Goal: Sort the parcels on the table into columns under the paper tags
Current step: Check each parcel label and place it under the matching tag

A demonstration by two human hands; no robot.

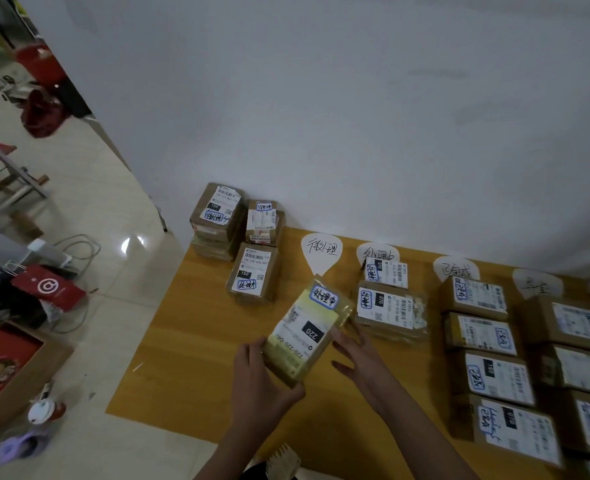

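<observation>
White wall (321, 98) fills 12 to 3 o'clock. Glossy tiled floor (106, 188) runs 8 to 10 o'clock. Red bin (39, 62) at far 10 o'clock, dark red bag (42, 114) slumped near it. Grey cables (82, 247) looped at 9 o'clock, beside red paper bag (49, 287) with white logo. At 8 o'clock: open carton (44, 372) with red contents, white-lidded cup (42, 412), blurred purple object (16, 448). Straw-coloured bristly item (283, 460) at 6 o'clock, unclear.

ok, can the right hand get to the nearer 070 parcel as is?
Probably yes. The right hand only rests straight-fingered against the 220 parcel, which the left hand grips. The nearer 070 parcel lies just beside its fingertips, nothing between.
</observation>
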